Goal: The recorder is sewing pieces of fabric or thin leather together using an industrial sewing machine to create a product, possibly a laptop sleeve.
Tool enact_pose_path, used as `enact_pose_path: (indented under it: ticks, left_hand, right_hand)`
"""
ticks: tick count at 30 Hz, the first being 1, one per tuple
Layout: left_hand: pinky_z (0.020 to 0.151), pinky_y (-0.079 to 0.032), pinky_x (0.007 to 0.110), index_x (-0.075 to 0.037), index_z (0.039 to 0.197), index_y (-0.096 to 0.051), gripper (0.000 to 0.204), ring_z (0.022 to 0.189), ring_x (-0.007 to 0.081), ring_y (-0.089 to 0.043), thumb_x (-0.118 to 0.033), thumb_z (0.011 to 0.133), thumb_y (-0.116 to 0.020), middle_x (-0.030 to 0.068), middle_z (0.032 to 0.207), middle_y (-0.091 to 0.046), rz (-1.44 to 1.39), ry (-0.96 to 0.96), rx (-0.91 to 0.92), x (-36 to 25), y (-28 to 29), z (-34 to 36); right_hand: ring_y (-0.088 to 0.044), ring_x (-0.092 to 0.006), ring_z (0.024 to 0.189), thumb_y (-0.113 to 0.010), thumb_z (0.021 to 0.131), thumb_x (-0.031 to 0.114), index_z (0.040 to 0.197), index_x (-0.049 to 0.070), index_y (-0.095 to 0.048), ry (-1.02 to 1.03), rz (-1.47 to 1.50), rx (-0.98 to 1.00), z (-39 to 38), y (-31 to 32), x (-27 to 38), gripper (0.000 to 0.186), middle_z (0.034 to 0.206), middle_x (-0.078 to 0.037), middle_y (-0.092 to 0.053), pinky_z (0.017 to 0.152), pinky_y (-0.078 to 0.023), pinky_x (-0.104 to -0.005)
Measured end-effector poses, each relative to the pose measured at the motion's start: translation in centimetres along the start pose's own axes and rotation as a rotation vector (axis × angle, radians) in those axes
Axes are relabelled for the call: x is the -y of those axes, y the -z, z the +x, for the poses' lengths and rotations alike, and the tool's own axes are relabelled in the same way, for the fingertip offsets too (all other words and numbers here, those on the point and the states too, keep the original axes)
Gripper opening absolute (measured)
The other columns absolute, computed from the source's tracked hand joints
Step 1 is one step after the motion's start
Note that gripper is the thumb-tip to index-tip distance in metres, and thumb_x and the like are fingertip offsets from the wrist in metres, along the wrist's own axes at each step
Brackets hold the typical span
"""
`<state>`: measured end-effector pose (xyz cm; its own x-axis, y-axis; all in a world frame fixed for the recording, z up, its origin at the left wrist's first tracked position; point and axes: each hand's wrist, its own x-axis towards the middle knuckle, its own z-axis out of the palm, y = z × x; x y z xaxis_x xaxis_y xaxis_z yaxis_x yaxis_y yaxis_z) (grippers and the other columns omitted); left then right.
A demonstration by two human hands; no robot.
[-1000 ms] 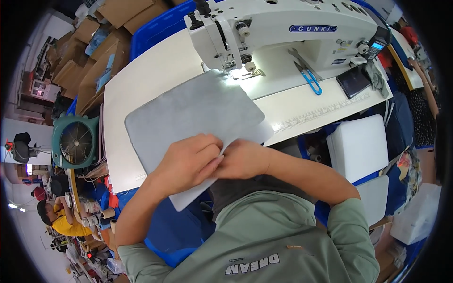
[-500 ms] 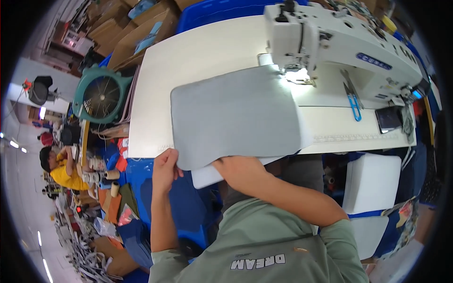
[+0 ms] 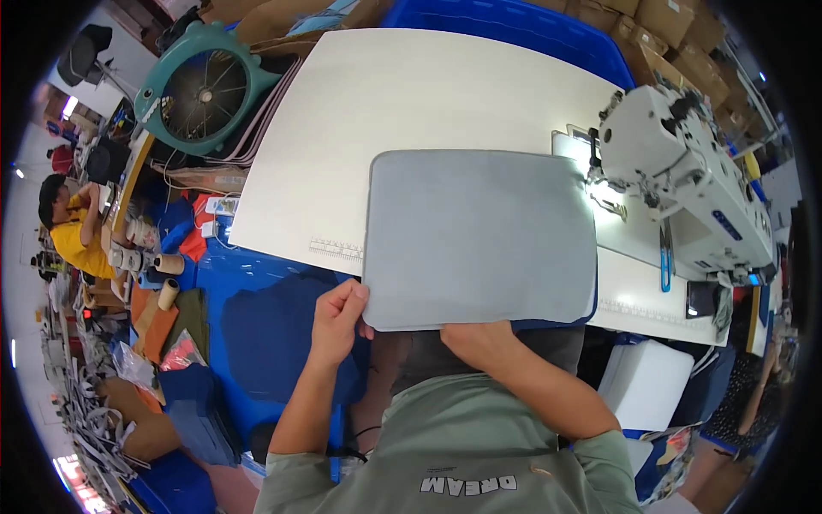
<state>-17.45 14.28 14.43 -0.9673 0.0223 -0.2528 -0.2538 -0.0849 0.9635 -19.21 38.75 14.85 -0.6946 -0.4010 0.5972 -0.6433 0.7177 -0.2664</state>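
A grey rounded-corner fabric panel [image 3: 479, 236] lies on the white sewing table, its near edge overhanging the front. Dark blue material [image 3: 561, 323] peeks out beneath its near right edge. At the near left corner, my left hand [image 3: 338, 321] pinches the panel between thumb and fingers. My right hand [image 3: 481, 344] reaches under the near edge, its fingers hidden by the panel. The far right part of the panel comes close to the lit needle area of a white sewing machine [image 3: 655, 150]; whether it is under the foot I cannot tell.
Blue-handled thread snips [image 3: 665, 257] and a dark flat device [image 3: 702, 299] lie right on the white table [image 3: 411, 86]. A green fan [image 3: 205, 90] stands left, a blue bin [image 3: 514, 34] behind. Dark blue pieces [image 3: 282, 334] lie lower left; a person in yellow [image 3: 77, 236] sits beyond.
The view has swung to the right. The panel now lies straighter and flatter; the white layer showing under its near edge is out of sight, and dark blue shows there. Both hands keep their places.
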Motion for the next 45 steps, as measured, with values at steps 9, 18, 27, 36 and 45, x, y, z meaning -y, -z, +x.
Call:
enact_pose_path:
  ticks: [9,18,27,36,45]
  left_hand:
    - [0.050,-0.045,0.023,-0.004,0.088,-0.064,0.036,0.054,0.0087,-0.060,-0.027,0.113,-0.055,0.0018,0.070,-0.064,0.002,0.028,0.005,0.8,0.4,0.5]
    - [0.054,-0.056,0.029,0.008,0.106,-0.068,0.047,0.061,0.0224,-0.072,-0.036,0.113,-0.055,0.0176,0.081,-0.075,0.044,0.117,0.107,-2.4,-1.2,0.4]
    - [0.052,-0.045,0.024,0.001,0.093,-0.070,0.037,0.052,0.0104,-0.054,-0.031,0.111,-0.062,0.0018,0.062,-0.060,0.619,0.026,-0.110,-6.6,-0.4,4.9]
    - [0.111,-0.042,0.050,-0.004,0.145,-0.059,0.073,0.131,0.0371,-0.053,-0.019,0.080,-0.087,0.0173,0.138,-0.057,1.052,-0.802,0.486,-4.6,-20.3,4.8]
    - [0.105,-0.046,0.046,-0.002,0.136,-0.066,0.045,0.118,0.0378,-0.059,-0.012,0.093,-0.075,0.0170,0.127,-0.064,0.937,-0.761,0.530,-4.1,-20.0,6.3]
  right_hand:
    - [-0.068,-0.0338,0.111,-0.063,0.095,0.018,0.125,0.009,-0.072,0.035,-0.040,0.294,-0.8,-2.9,-1.2,0.032,0.121,-0.012,-0.071,0.097,-0.054,-0.0500]
    - [-0.068,-0.0281,0.106,-0.061,0.100,0.039,0.117,0.013,-0.073,-0.366,0.580,0.747,6.8,2.5,-2.3,0.033,0.118,-0.011,-0.073,0.091,-0.055,-0.0428]
    - [-0.057,-0.0390,0.131,-0.073,0.090,0.029,0.133,0.004,-0.066,-0.466,-0.062,0.046,-4.4,10.7,-12.3,0.051,0.138,-0.019,-0.063,0.111,-0.046,-0.0504]
    - [-0.034,-0.0460,0.152,-0.077,0.085,0.013,0.154,0.001,-0.048,-0.830,0.281,-0.190,-5.7,10.0,-6.2,0.076,0.169,-0.027,-0.028,0.123,-0.034,-0.0496]
    - [-0.048,-0.0320,0.147,-0.071,0.099,0.014,0.158,-0.001,-0.043,-1.299,1.429,-0.601,-6.2,12.7,-10.2,0.067,0.159,-0.018,-0.048,0.106,-0.054,-0.0454]
